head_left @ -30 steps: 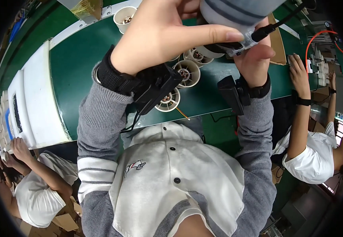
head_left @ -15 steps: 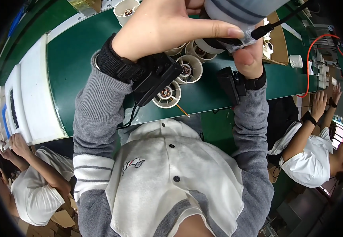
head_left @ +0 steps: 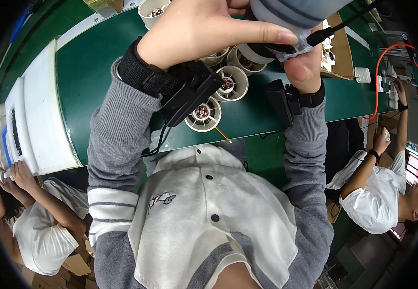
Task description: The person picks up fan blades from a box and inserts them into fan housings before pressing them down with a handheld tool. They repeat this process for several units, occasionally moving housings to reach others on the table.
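Close to the camera, both my hands hold a pale grey, dark-banded cylinder (head_left: 301, 13) at the top edge. A black cable (head_left: 342, 26) runs into its clear-wrapped end. My left hand (head_left: 197, 33) lies across it, closed, thumb pressed along its lower edge by the wrapping. My right hand (head_left: 308, 67) grips it from the right; its thumb is bent beneath the wrapping and its other fingers are hidden. Under my hands, several white round housings with small copper-coil motors stand on the green table. The nearest housing (head_left: 214, 124) trails thin coloured wires. Another housing (head_left: 240, 91) touches it.
A white housing (head_left: 147, 20) stands at the far left. To the right are a cardboard box (head_left: 342, 55) of white parts, a white cup-shaped part (head_left: 362, 75) and an orange hose (head_left: 377, 82). White panels (head_left: 38, 103) border the table's left. Co-workers sit on both sides.
My hands and the cylinder stay nearly still. The co-worker on the right has lowered one hand, now with a small white part in it, and reaches out with the other.
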The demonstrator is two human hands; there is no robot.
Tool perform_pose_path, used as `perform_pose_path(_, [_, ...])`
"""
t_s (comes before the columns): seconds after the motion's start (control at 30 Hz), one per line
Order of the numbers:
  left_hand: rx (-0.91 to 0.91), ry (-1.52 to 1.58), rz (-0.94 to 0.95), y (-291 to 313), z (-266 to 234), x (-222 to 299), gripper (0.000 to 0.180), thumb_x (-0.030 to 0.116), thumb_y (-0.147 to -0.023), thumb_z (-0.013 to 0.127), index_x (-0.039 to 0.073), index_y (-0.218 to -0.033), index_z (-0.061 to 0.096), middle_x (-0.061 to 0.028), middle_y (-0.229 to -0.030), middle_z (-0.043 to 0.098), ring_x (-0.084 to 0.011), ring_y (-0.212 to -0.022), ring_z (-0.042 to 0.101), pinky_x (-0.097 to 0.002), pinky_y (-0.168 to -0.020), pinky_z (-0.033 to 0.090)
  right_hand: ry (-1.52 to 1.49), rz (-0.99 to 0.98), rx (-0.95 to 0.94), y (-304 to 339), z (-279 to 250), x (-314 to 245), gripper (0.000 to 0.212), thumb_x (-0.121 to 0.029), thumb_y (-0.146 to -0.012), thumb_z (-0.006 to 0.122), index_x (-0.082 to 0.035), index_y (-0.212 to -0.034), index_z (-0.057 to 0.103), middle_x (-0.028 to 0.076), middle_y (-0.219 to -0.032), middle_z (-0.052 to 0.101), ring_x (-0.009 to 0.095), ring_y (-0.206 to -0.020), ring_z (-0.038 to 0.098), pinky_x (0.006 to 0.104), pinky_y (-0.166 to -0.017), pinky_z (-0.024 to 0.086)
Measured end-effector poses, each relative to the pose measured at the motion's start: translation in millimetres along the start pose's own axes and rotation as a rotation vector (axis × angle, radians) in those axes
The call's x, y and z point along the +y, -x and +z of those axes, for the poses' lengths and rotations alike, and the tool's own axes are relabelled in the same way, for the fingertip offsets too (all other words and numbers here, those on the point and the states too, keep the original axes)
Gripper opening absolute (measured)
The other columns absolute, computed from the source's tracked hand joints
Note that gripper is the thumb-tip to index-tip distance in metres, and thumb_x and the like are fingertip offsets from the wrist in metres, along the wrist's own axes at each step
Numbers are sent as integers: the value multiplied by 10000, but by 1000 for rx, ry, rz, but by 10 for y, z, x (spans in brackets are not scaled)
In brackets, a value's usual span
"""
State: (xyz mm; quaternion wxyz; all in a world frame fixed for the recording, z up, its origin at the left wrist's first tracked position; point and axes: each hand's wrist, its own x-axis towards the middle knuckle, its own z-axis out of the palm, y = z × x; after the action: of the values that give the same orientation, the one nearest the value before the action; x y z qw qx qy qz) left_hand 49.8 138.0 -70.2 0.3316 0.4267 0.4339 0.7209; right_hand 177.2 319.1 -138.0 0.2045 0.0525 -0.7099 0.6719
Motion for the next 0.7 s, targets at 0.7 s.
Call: perform_pose_path(0.7, [1,-32,-4,35,15,39,715,45,-736,764,-30,-1310,344,-125,-1237,491,-198,-1100,541,-316,-928,457,67,-25,-12,14,14,22,1174,-631,-604,731,-19,-1422,152,121,-1352,397,233,-1217,446,366,-1006,387])
